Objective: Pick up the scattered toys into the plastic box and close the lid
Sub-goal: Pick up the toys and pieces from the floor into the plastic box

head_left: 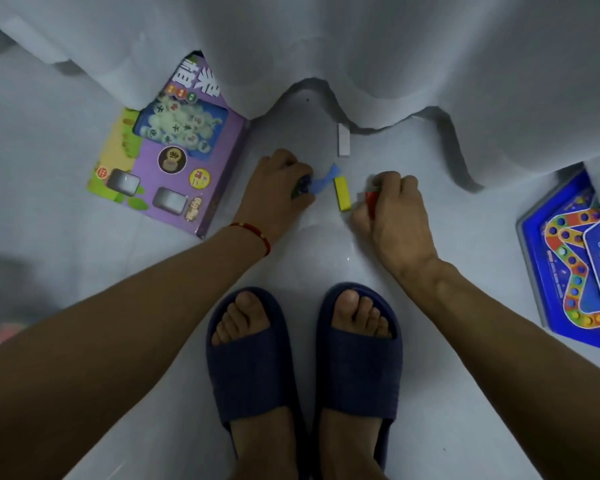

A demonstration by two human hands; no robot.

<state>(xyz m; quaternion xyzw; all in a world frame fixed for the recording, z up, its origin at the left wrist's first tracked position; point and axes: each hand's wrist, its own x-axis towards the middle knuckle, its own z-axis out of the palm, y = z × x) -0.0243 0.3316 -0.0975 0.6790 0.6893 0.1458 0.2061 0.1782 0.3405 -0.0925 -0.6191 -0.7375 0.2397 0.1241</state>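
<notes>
Both hands are down on the pale floor (153, 323) in front of a white curtain (326, 46) whose hem drapes onto the tiles. The left hand (278, 188) has its fingers curled round a small dark toy (302, 185), too hidden to name, with a blue toy piece (326, 178) sticking out from under the fingertips toward the middle. A red string bracelet (253, 233) circles that wrist. The right hand (395, 209) is curled round a red toy block (372, 199), of which only one edge shows beside the thumb.

Between the two hands lies a yellow block (342, 192), flat on the floor, just beside the red block and near the blue piece. A white block (343, 140) lies farther off, close to the curtain hem.

To the left, a purple game box (174, 161) with printed round pieces on its cover lies flat, its top corner tucked under the curtain. At the right edge lies a blue board game (568, 265) with a winding track of coloured dots, partly out of frame.

Below the hands, two feet in dark blue slippers (250, 358) stand side by side. The plastic box is not in view.
</notes>
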